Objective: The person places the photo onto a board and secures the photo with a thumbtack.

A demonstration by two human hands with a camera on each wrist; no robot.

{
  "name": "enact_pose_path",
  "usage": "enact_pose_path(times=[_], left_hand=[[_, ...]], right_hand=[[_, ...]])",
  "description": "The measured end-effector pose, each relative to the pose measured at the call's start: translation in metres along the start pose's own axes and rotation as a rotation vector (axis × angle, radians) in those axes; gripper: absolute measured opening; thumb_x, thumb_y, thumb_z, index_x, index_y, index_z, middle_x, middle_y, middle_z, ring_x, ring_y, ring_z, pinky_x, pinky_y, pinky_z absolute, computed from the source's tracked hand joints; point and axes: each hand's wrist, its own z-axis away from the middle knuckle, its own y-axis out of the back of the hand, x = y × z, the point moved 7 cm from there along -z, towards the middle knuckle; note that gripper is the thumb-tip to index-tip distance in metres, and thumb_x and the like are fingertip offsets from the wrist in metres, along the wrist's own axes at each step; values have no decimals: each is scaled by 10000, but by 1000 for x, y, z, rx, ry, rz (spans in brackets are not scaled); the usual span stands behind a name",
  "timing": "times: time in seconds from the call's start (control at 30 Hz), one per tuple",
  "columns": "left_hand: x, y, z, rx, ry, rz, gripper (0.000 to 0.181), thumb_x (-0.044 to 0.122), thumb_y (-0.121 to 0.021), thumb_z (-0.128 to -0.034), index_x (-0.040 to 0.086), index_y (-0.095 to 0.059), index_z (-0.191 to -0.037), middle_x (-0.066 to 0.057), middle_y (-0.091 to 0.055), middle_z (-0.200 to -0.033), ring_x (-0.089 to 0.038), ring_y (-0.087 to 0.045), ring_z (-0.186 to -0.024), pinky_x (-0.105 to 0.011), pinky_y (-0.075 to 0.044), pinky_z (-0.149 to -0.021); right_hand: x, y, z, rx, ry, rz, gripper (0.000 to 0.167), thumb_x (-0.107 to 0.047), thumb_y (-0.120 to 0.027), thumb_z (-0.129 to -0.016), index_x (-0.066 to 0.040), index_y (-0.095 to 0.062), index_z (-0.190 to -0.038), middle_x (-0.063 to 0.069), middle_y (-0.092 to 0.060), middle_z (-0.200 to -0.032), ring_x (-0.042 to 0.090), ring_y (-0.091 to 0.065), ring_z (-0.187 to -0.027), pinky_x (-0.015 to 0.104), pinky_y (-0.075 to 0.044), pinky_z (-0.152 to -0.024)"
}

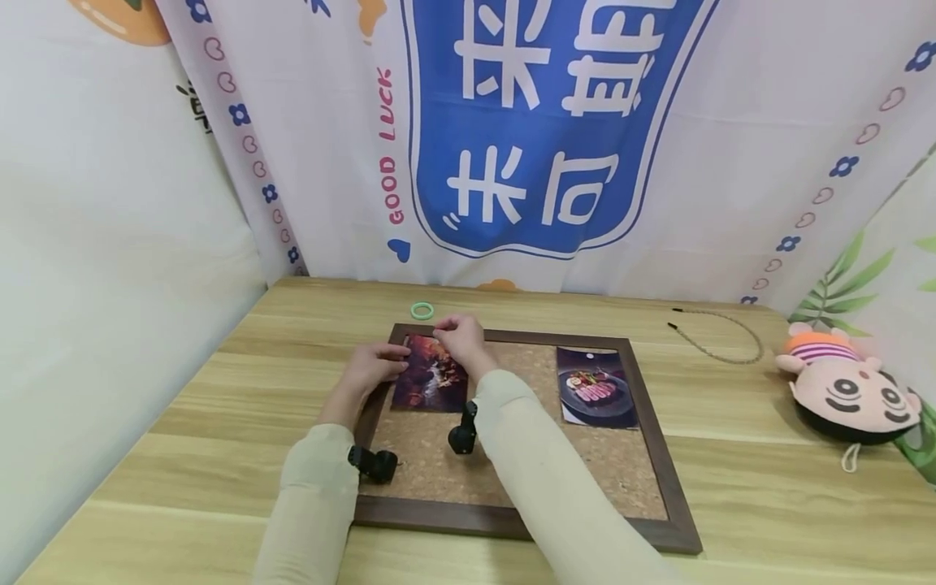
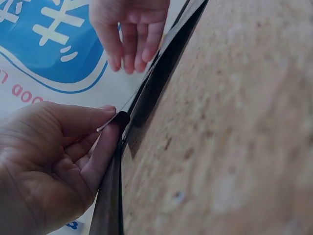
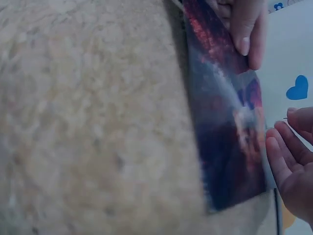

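Observation:
A dark red and purple picture print (image 1: 431, 374) lies over the upper left of a cork board (image 1: 431, 467). My left hand (image 1: 369, 367) pinches the print's left edge between thumb and fingers, and the left wrist view shows that edge (image 2: 110, 122) nearly side-on. Above the print's top edge is my right hand (image 1: 462, 337), its thumb and fingertips together. From that pinch a short thin pin (image 3: 286, 118) sticks out in the right wrist view; its head is hidden by the fingers. A second print, of a plate of food (image 1: 595, 388), lies flat at the board's upper right.
A dark brown frame (image 1: 439, 513) borders the cork. Behind it on the wooden table (image 1: 175, 439) lies a green ring (image 1: 422, 311). To the right are a thin braided band (image 1: 720, 355) and a plush doll (image 1: 848, 386). A printed curtain (image 1: 351, 162) hangs behind.

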Motion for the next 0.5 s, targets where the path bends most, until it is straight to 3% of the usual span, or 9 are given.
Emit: enact_pose_path(times=[0.13,0.17,0.33,0.43,0.5], left_hand=[[4,0,1,23,-53,-98,282,-4,-575,-801,-37,-585,-1081,-211,-537,-1073,-221,-556,-825,-293,-468,-651],[6,0,1,31,-80,-139,278,6,-580,-799,-39,-588,-1074,-208,-549,-1050,-227,-557,-815,-302,-467,-649],[23,1,6,101,-263,-371,295,74,-616,-778,-45,-596,-1048,-198,-575,-1003,-300,-532,-901,-388,-423,-760],[30,-6,9,94,-359,-529,409,141,-621,-782,-65,-534,-1125,-229,-529,-1086,-352,-474,-1009,-443,-363,-842],[31,-13,10,51,-377,-649,521,225,-607,-796,-59,-460,-1207,-241,-460,-1183,-385,-390,-1096,-485,-304,-885]], right_hand=[[7,0,4,11,-45,-4,63,-136,-634,-791,-84,-666,-802,22,-605,-810,165,-543,-695,289,-440,-595],[-1,3,13,15,-95,10,70,-96,-621,-796,-52,-662,-831,47,-607,-845,187,-548,-733,307,-444,-622],[-6,6,21,44,-75,-17,100,-85,-604,-806,-19,-656,-859,47,-611,-826,151,-534,-717,254,-425,-591],[-7,7,21,43,-76,-14,98,-93,-603,-808,-31,-661,-857,27,-609,-812,140,-526,-726,244,-420,-602],[-6,7,20,44,-77,-7,98,-102,-607,-806,-38,-664,-853,24,-612,-809,150,-530,-745,254,-422,-625]])
